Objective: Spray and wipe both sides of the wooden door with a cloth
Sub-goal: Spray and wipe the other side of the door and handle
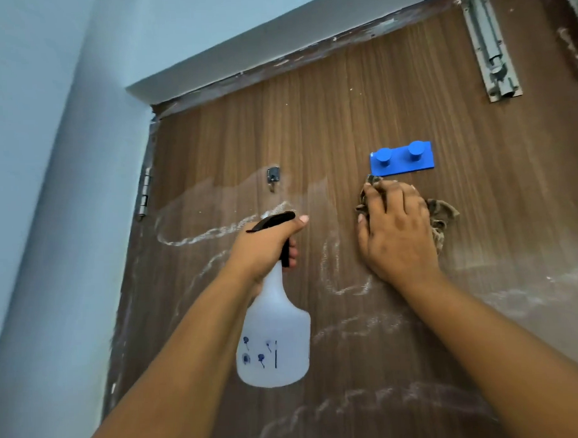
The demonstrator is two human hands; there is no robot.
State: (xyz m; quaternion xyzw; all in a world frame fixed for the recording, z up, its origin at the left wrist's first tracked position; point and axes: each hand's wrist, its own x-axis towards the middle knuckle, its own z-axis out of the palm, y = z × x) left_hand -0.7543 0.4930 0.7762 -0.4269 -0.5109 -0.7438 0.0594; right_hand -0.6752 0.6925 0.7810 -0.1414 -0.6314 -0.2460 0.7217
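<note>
The spray bottle (274, 337) bears blue marks, none of them legible text.

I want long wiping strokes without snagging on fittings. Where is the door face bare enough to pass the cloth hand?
Bare wood: the band between the door top edge and the blue hook rack, and below both hands. Crowded: around the rack, small metal hook, bolt latch, hinge.

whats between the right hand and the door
Head view: the brown cloth lies under the right hand, pressed flat against the wooden door.
</note>
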